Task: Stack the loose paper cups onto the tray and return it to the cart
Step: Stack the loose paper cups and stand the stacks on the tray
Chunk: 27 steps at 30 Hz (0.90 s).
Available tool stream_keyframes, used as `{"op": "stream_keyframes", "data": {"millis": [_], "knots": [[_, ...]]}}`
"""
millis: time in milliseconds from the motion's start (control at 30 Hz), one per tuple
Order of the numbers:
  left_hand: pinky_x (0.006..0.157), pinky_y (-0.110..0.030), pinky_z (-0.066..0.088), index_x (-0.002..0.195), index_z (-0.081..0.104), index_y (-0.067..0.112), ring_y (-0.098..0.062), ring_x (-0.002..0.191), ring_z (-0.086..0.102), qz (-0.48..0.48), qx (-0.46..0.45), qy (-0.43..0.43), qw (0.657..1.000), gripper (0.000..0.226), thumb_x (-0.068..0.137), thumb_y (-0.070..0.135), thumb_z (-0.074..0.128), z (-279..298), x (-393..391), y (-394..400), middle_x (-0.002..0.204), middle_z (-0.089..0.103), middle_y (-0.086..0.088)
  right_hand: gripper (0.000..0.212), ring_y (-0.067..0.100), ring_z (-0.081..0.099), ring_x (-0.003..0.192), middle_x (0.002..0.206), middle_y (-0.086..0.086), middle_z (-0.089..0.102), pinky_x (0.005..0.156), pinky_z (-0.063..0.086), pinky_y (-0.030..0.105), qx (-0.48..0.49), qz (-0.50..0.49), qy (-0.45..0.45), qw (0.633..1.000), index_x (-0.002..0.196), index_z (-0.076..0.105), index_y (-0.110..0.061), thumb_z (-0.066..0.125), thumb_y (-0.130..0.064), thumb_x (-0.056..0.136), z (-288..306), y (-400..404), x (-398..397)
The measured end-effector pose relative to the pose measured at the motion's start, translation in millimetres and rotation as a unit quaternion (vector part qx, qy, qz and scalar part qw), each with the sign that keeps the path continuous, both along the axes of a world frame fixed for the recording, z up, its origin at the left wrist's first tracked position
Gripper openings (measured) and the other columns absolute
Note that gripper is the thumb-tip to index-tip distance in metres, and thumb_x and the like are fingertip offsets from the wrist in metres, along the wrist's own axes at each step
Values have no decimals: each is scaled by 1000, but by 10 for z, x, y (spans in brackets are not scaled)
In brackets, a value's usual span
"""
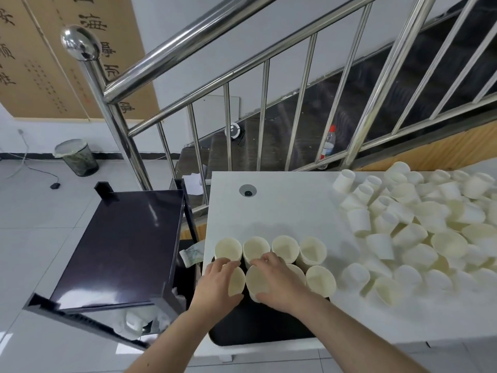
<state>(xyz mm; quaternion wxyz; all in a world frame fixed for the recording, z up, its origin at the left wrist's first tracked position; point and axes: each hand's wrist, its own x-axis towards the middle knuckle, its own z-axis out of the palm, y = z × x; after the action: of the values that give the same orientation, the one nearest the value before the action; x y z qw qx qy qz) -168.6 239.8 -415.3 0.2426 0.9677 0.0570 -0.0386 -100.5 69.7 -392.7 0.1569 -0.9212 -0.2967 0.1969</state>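
A black tray (258, 328) lies at the near left corner of the white table (282, 208). Several stacks of cream paper cups (312, 250) stand on its far part in two rows. My left hand (216, 282) grips the front-left cup stack (237, 281). My right hand (277, 281) curls over the cup stack beside it (256, 279), fingers round its rim. A big heap of loose paper cups (419, 227) covers the right side of the table. The black cart (126, 249) stands to the left of the table, its glossy top shelf bare.
A steel stair railing (193, 41) rises behind the table and cart. A plastic bottle (328, 142) stands on the stairs. A bin (76, 157) sits on the tiled floor at far left. The table has a round cable hole (247, 190).
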Motion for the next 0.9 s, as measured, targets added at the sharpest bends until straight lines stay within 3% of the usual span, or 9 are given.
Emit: {"op": "stream_keyframes", "data": {"millis": [233, 500, 700, 833, 900], "knots": [[92, -27, 45, 140, 37, 32, -16, 129, 36, -8, 9, 15, 1000, 64, 82, 35, 64, -34, 15, 39, 143, 29, 8, 71, 19, 35, 133, 146, -2, 25, 97, 45, 32, -17, -9, -9, 1000, 146, 32, -28, 65, -22, 84, -80, 7, 1], [87, -28, 49, 140, 35, 31, -18, 124, 45, 1, 15, 34, 999, 64, 83, 33, 64, -26, 1, 29, 146, 24, 6, 72, 24, 48, 122, 149, -1, 21, 87, 50, 37, -29, -5, -14, 999, 145, 31, -27, 67, -22, 83, -123, -6, 10], [103, -35, 34, 137, 39, 32, -17, 132, 36, 26, 59, 5, 998, 53, 88, 42, 56, 120, 39, -119, 146, 28, 6, 69, 19, 39, 131, 150, -3, 22, 93, 48, 33, -2, -2, -26, 1000, 143, 35, -27, 67, -26, 82, -88, -153, 12], [100, -32, 34, 135, 42, 32, -14, 127, 41, 14, 35, -21, 999, 53, 86, 40, 59, 217, 71, -353, 143, 32, 9, 67, 18, 43, 126, 143, -8, 27, 83, 50, 32, 21, -16, -40, 999, 142, 35, -37, 66, -27, 83, 18, -365, 8], [98, -32, 36, 135, 43, 33, -14, 125, 44, 2, 26, -30, 999, 53, 85, 38, 60, 252, 102, -507, 142, 34, 11, 65, 19, 45, 125, 145, -7, 25, 82, 50, 32, 15, -20, -42, 999, 143, 34, -33, 63, -25, 86, 89, -513, 17]]}}
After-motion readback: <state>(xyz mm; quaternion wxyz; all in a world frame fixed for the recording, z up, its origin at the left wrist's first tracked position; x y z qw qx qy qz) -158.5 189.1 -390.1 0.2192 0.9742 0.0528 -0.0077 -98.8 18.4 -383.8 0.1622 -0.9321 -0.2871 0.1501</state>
